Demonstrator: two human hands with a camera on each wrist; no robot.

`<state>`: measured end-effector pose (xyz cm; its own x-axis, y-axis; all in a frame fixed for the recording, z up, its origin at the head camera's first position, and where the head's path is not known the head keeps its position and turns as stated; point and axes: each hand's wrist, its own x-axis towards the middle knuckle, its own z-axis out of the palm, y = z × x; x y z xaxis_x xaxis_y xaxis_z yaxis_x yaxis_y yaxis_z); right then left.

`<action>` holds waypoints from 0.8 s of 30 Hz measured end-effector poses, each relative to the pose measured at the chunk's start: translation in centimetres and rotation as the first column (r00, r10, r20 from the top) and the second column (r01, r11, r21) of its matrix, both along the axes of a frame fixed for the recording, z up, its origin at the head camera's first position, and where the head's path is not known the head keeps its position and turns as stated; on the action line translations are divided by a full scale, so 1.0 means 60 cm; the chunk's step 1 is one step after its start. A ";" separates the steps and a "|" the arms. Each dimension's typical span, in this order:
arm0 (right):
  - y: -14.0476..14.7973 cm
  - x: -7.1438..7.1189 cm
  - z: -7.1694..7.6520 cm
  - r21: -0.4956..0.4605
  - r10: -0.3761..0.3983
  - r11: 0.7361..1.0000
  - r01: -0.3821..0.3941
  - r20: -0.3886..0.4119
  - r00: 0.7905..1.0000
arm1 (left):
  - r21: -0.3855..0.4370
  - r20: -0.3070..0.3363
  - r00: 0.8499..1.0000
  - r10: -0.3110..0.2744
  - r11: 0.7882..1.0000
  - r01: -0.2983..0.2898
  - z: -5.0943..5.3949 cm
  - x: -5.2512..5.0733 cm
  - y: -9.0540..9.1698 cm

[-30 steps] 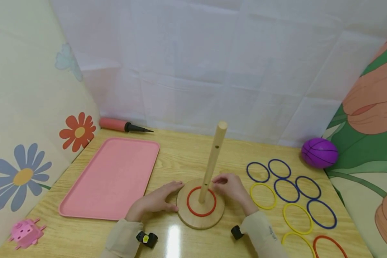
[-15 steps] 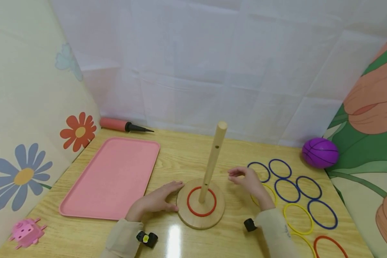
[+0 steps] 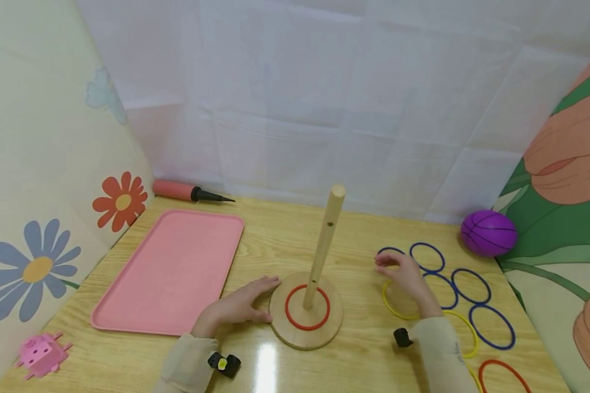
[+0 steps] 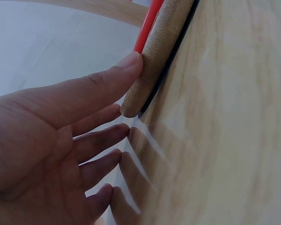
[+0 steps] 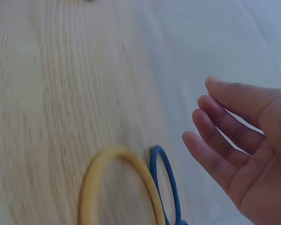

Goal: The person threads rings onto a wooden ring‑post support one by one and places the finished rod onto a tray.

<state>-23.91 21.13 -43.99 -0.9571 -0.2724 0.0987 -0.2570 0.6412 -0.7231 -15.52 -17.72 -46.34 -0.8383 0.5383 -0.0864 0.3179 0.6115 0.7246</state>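
Observation:
The left hand (image 3: 238,304) lies at the left edge of the round wooden base (image 3: 302,338); in the left wrist view its thumb touches the edge of the base (image 4: 152,65), fingers spread. An upright wooden post (image 3: 323,245) rises from the base, with a red ring (image 3: 288,316) lying flat around its foot. The right hand (image 3: 407,278) hovers over the left part of the rings, above a yellow ring (image 3: 390,310) and a blue ring (image 3: 389,249) that it partly hides. In the right wrist view, the right hand (image 5: 243,140) is empty, its fingers loosely bent.
More blue rings (image 3: 491,307), yellow rings (image 3: 473,327) and a red ring (image 3: 503,363) lie at the right. A purple ball (image 3: 489,233) is at the back right. On the left are a pink tray (image 3: 177,267), a pump (image 3: 174,190) and a pink toy (image 3: 41,355).
The right hand has moved right, from beside the post to above the nearest blue and yellow rings. The left hand has stayed at the base.

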 end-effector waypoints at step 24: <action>0.079 0.006 -0.018 0.170 -0.058 0.984 0.048 0.056 0.997 | -0.003 0.014 1.000 0.006 1.000 -0.006 0.000 0.000 -0.002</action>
<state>-23.54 25.87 -45.06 -0.9735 -0.2287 -0.0030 -0.1781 0.7664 -0.6172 -15.53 -17.83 -46.35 -0.8402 0.5330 -0.0997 0.3042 0.6155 0.7271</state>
